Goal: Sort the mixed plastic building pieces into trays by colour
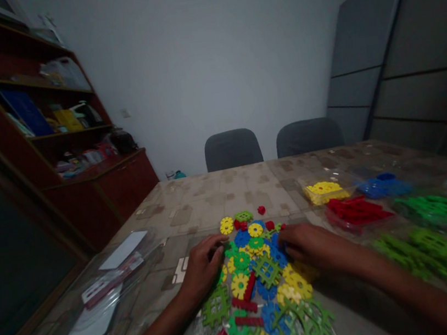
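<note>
A heap of plastic building pieces covers the table in front of me: yellow notched discs [240, 285], blue gear-like discs [268, 289], green discs [241, 260], olive-green square lattice pieces [267, 270] and dark red bars [249, 321]. My left hand [205, 261] rests at the heap's left edge, thumb and forefinger apart, beside the green discs. On the opposite side my right hand [311, 244] reaches in over blue pieces. Its fingers are curled down and pressed together; whatever lies between the fingertips is hidden.
Clear plastic containers to the right hold yellow pieces [324, 191], red pieces [356, 211], blue pieces [384, 186], green pieces [435, 208] and olive-green pieces [424, 253]. Plastic-wrapped white cards [89, 319] lie left. Two grey chairs [232, 148] stand beyond the table.
</note>
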Available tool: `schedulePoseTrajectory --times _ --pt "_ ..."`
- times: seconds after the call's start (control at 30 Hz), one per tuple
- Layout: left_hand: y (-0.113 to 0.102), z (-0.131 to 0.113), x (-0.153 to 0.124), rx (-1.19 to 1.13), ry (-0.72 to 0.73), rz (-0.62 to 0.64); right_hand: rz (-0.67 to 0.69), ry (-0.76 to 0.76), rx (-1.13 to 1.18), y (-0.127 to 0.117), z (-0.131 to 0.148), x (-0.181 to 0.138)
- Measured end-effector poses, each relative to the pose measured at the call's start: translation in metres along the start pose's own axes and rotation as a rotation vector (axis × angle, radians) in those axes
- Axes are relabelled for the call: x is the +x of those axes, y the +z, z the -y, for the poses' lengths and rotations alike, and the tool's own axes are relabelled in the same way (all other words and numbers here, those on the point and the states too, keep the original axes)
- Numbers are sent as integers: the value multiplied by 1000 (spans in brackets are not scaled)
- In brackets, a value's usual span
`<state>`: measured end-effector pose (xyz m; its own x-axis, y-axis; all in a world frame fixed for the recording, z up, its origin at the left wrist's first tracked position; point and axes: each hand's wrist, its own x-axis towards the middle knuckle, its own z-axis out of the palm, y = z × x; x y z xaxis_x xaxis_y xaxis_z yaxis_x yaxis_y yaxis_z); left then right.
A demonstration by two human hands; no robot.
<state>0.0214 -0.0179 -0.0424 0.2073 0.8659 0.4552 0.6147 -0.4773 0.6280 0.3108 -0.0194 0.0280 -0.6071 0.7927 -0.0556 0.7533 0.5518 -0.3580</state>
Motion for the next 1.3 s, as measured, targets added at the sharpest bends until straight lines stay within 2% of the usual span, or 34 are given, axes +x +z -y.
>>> schedulePoseTrajectory --times 0.13,0.3,0.43,0.6,0.8,0.93,1.03,1.13,1.3 --pt "1 0 -1 7 -1 -3 -101 104 -83 -4 -18 1" --pt "0 0 -1 12 8 1 -122 209 -118 14 -22 10" --pt "0 1 0 15 8 8 -99 215 -119 28 -16 16" --pt "1 4 0 21 8 4 -90 152 -41 25 -15 15" --pt "2 6 -1 19 20 -3 -71 59 37 12 -10 9" --pt "2 8 -1 18 27 -3 -110 71 14 -8 -16 1" --pt "2 9 -1 26 25 3 -182 140 -44 -34 -36 -10" --pt "1 8 -1 38 22 13 -245 286 -97 -60 -63 -25" --pt "0 5 0 57 14 21 -195 441 -111 -76 -98 -44"
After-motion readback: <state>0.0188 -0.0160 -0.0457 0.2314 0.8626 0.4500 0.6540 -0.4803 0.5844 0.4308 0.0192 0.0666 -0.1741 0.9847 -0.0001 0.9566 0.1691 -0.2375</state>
